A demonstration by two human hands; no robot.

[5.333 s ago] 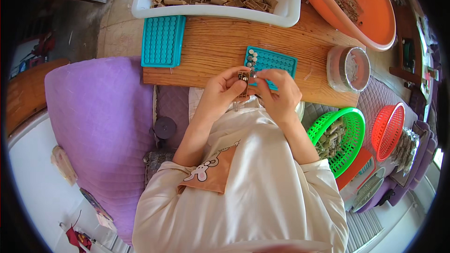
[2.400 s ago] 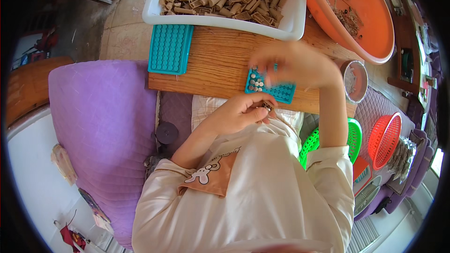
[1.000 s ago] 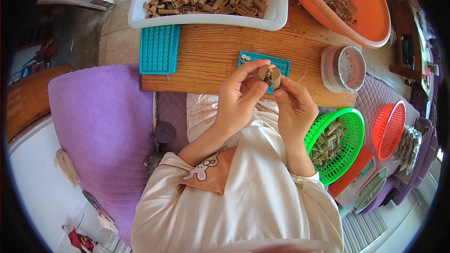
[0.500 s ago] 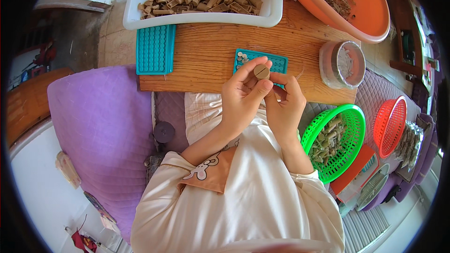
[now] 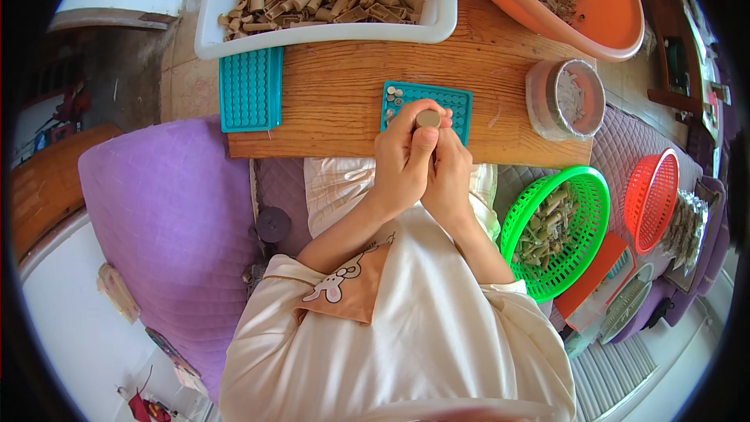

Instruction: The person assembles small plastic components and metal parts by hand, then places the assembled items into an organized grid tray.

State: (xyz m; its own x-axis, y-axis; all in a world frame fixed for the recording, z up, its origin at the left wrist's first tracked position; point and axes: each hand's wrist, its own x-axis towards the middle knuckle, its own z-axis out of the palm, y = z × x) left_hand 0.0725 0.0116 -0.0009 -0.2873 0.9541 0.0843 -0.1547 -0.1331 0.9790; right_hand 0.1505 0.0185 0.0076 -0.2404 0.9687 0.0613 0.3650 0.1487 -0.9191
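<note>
Both hands are together in front of me, over the near edge of the table. My left hand [image 5: 400,162] is closed around a small tan cylinder-shaped piece [image 5: 428,118], its round, flat end facing up between thumb and fingers. Pressed against it from the other side, my right hand [image 5: 450,176] has its fingers curled around the lower part, which the hands hide. Just beyond them lies a teal tray [image 5: 462,99] with rows of round hollows. Several small silvery discs [image 5: 393,95] sit at its left end, partly covered by my left hand.
A white tub [image 5: 328,37] of tan plastic pieces and an orange basin [image 5: 617,43] stand at the back of the wooden table [image 5: 336,101]. Stacked teal trays [image 5: 250,90] are left, a clear container [image 5: 543,109] right. Green [image 5: 556,289] and red [image 5: 655,203] baskets sit on the seat.
My right hand has moved in against my left and closed around the piece. The piece's end, which showed a dark line across it, now looks plain. The view has shifted slightly.
</note>
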